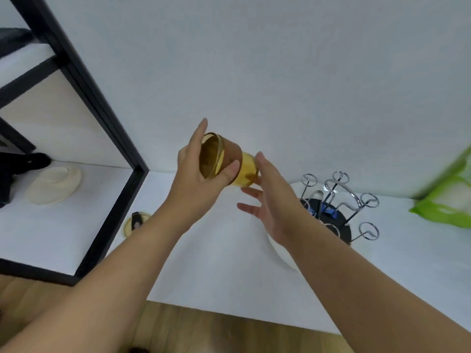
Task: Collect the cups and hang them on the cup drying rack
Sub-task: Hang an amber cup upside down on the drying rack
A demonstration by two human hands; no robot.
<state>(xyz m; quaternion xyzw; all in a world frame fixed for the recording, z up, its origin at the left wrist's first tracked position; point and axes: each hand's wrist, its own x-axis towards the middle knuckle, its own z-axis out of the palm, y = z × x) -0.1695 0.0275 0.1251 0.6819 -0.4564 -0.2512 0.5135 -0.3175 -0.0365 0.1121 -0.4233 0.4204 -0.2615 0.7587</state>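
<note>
An amber glass cup with a brown sleeve (230, 163) is held on its side above the white table, its mouth facing left. My left hand (198, 179) grips it around the rim end, thumb across the front. My right hand (270, 200) is just right of the cup's base with fingers spread, its fingertips touching or almost touching the base. The chrome cup drying rack (341, 200) stands to the right on a black base, its looped arms bare; my right forearm hides its left part.
A white bowl or plate (280, 248) lies under the rack. A black-framed shelf (107, 138) at the left holds a cream dish (54, 184). A small round coaster (135, 222) lies by the shelf. A green bag (448, 200) sits at the far right. The table's front edge is near.
</note>
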